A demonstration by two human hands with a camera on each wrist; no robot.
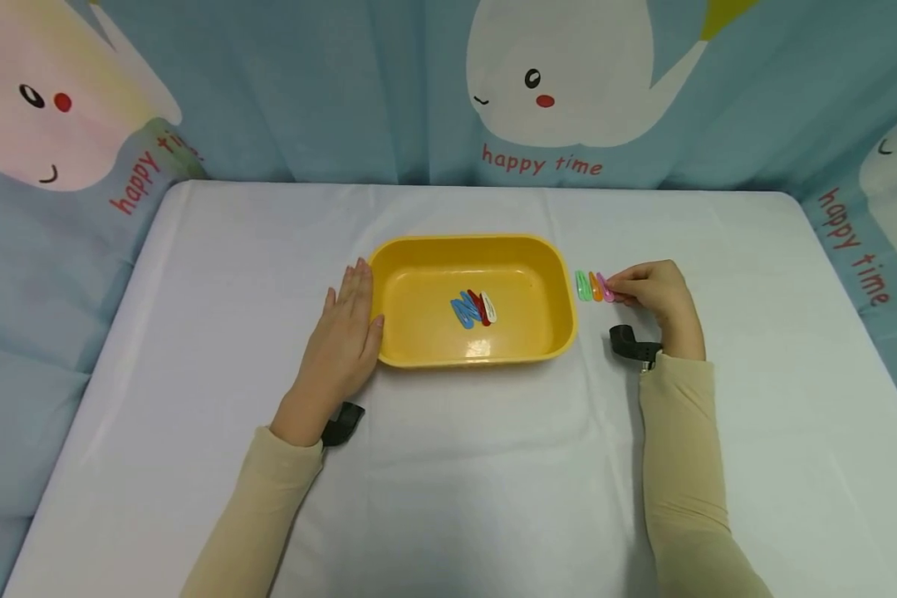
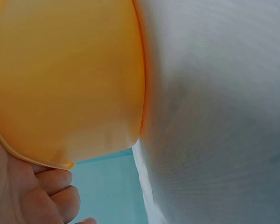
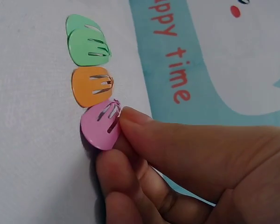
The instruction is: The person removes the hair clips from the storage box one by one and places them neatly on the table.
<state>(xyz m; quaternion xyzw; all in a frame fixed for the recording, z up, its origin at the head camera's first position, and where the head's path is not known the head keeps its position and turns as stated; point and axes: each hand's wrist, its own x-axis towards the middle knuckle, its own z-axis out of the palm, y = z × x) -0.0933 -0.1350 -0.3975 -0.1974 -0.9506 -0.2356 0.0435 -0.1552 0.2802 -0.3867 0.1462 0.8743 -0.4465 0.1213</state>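
Observation:
My right hand is right of the yellow tray, pinching a pink snap hair clip between thumb and fingertips; the clip looks tilted, close to the cloth. Beside it, an orange hair clip and two overlapping green hair clips lie in a row. Inside the tray is a cluster of blue hair clips, with red and a white hair clip at its right. Flat against the tray's left rim rests my left hand, fingers straight. The left wrist view shows the tray's outer wall.
A white cloth covers the table. Behind it and at the sides hangs a blue curtain with cartoon whales. A black wrist mount is on the left wrist and another black mount on the right.

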